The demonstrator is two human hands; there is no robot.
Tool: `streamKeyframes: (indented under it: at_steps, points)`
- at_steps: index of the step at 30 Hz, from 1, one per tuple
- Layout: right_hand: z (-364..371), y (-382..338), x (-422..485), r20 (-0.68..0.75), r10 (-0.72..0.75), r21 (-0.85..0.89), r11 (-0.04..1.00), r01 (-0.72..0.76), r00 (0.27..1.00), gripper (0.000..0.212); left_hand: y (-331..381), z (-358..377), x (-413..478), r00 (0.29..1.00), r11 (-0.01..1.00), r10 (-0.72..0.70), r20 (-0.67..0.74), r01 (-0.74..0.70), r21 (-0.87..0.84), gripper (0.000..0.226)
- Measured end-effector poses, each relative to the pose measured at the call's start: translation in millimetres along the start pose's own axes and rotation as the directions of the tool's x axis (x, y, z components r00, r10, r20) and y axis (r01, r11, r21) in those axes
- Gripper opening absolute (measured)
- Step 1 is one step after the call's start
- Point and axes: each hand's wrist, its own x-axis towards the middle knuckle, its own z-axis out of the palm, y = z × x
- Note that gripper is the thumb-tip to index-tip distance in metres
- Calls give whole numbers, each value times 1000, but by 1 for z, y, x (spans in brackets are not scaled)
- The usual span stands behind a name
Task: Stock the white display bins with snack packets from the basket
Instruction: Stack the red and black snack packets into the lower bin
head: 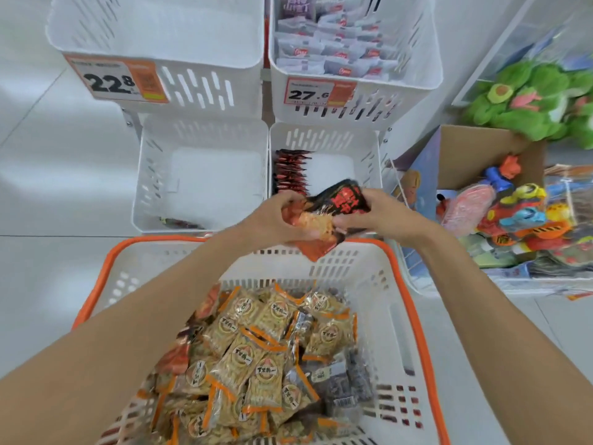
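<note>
Both hands, left and right, grasping red packets over lower-right bin; I judge early: basket approx half full.

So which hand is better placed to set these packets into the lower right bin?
Probably the right hand: it holds the packets at the end nearest bare floor in the bin; the left hand sits before the filled row.

Glossy packets (slotted plastic bins)
</note>
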Motion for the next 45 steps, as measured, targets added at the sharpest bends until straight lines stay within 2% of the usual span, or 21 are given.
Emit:
streamKeyframes:
  at_steps: [2,4,6,7,9,10,12,14,16,17,19,22,25,28,31,34,36,38,41,43,45]
  points:
    - [-24,12,16,-252,-108,-44,994,101,962,19,-9,-7,33,976,987,112,-187,-87,137,84]
    - [-40,30,37,-466,-257,-303,945,120,847,27,-29,-13,58,957,934,92,-275,13,357,110]
    - [-46,52,60,-497,-356,-504,861,70,792,32,-52,-14,74,961,849,-32,-273,171,501,133]
    - [-48,66,73,-464,-352,-546,836,50,813,32,-60,-12,78,963,833,-96,-251,216,510,137]
    - [-46,97,97,-317,-264,-643,766,-2,911,32,-74,-7,84,970,852,-163,-181,231,470,141]
    - [-42,111,108,-242,-177,-679,733,-36,954,31,-78,-7,87,972,869,-174,-156,226,441,143]
    - [-35,132,125,-135,-58,-672,739,-49,989,32,-82,-6,91,978,891,-157,-136,199,408,145]
    - [-33,124,130,-32,104,-493,863,-106,994,40,-83,-8,92,982,901,-140,-129,180,395,145]
    - [-36,111,130,128,308,-273,925,-266,943,54,-86,-9,94,985,901,-127,-119,165,401,144]
    - [-38,111,132,170,331,-268,922,-280,928,55,-86,-9,94,986,904,-122,-111,156,399,143]
    - [-37,114,138,166,288,-378,902,-209,943,55,-87,-10,94,988,909,-117,-98,146,391,143]
    - [-26,126,145,148,250,-451,878,-160,957,59,-88,-10,95,989,913,-113,-98,142,383,140]
    - [-27,129,144,113,228,-419,894,-162,967,65,-89,-9,95,990,918,-103,-98,132,373,138]
    - [-29,130,141,99,190,-368,919,-142,977,59,-91,-11,96,990,933,-96,-99,124,338,134]
    - [-27,125,133,79,202,-328,930,-166,976,71,-90,-13,94,990,949,-57,-128,94,303,123]
    - [-22,107,119,-155,99,-322,936,-145,983,72,-81,-13,81,975,954,13,-220,54,296,97]
    - [-5,84,102,-297,-29,-286,956,-60,954,65,-71,-15,60,941,951,99,-323,6,308,76]
    - [24,54,77,-368,-141,-252,967,47,919,58,-61,-19,28,890,958,154,-429,-29,284,54]
    - [80,17,46,-294,-154,-211,973,93,943,42,-62,-34,-35,843,959,173,-510,-26,282,40]
    - [121,1,31,-164,-105,-140,987,83,981,31,-74,-49,-81,835,957,145,-531,19,291,37]
    - [164,-9,20,14,-41,-92,995,42,999,30,-90,-67,-124,810,964,89,-579,77,256,33]
